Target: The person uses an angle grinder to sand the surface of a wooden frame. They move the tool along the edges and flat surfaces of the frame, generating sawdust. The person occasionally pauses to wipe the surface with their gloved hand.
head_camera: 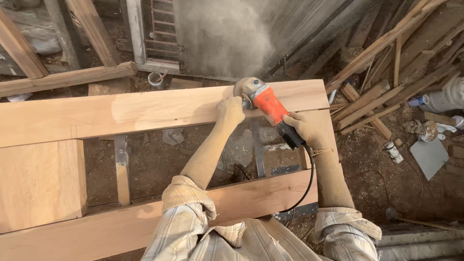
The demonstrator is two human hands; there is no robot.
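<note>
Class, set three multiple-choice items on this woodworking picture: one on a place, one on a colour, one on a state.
1. Where does the grinder rest?
A. on the far plank
B. on the ground
C. on the near plank

2. What colour is the grinder's body?
A. blue
B. orange
C. green

3. How is the grinder held?
A. left hand alone
B. by no hand
C. both hands

Answers: 1 A, its head sits on the far plank's edge. 2 B, its body is orange. 3 C, the left hand is at the head, the right hand on the rear grip.

Warm daylight falls bright on the planks (pixel 159 108), with soft shadows beneath them. A dust cloud (pixel 227 38) hazes the top; edges bow slightly.
</note>
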